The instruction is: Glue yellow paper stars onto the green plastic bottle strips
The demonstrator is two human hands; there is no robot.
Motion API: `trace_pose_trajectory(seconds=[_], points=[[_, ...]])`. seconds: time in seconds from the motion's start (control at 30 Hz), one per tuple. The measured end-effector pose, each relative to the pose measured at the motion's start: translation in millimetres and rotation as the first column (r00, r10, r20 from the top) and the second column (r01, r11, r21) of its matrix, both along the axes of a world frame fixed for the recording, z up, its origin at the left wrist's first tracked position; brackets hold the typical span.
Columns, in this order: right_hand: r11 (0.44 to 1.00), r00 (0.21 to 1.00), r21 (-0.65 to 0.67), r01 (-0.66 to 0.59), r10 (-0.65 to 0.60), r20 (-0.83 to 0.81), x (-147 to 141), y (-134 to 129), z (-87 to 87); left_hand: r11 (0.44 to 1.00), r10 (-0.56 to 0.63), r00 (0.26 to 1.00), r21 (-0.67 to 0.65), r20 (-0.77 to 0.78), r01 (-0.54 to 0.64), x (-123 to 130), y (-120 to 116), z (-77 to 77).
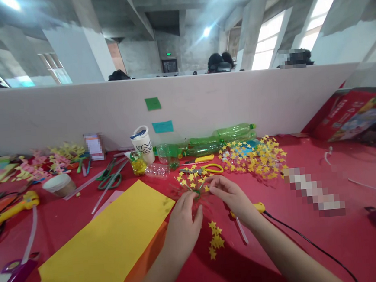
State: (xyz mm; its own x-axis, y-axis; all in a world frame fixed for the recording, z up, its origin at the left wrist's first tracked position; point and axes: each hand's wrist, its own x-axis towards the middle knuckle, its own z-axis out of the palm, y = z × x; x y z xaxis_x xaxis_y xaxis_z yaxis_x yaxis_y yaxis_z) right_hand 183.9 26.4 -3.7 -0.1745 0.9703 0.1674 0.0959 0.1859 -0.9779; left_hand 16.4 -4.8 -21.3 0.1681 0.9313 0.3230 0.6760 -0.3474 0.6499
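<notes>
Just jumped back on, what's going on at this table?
The left hand holds a spray of yellow stars by its green base. The right hand is at the spray's edge; whether it pinches a star is unclear. A small group of stars lies on the red table, nearer the camera. A glue gun lies partly hidden by the right forearm, and a bigger star cluster sits farther back, to the right.

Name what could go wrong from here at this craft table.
The yellow glue gun lies under the right forearm: a bump might shift it, or burn skin if hot. The yellow stars near the left hand might get scattered. The star-tipped piece in that hand could bend if squeezed.
</notes>
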Motion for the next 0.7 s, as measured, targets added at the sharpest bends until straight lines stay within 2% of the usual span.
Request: trace_pose_trajectory(seconds=[0.27, 0.47, 0.7], points=[[1.000, 0.998, 0.017, 0.003, -0.004, 0.058, 3.5, 3.4, 6.3, 0.998, 0.064, 0.995, -0.019, 0.074, -0.063, 7.2, 11.7, 3.5], [1.000, 0.999, 0.001, -0.024, 0.024, 0.021, 2.8, 7.3, 9.5, 0.992, 0.122, 0.982, -0.046, 0.142, -0.116, 10.4, 18.7, 1.4], [1.000, 1.000, 0.002, -0.012, 0.012, 0.020, 3.0, 6.4, 6.3, 0.992, 0.112, 0.952, -0.096, 0.286, -0.088, 10.0, 32.1, -4.9]])
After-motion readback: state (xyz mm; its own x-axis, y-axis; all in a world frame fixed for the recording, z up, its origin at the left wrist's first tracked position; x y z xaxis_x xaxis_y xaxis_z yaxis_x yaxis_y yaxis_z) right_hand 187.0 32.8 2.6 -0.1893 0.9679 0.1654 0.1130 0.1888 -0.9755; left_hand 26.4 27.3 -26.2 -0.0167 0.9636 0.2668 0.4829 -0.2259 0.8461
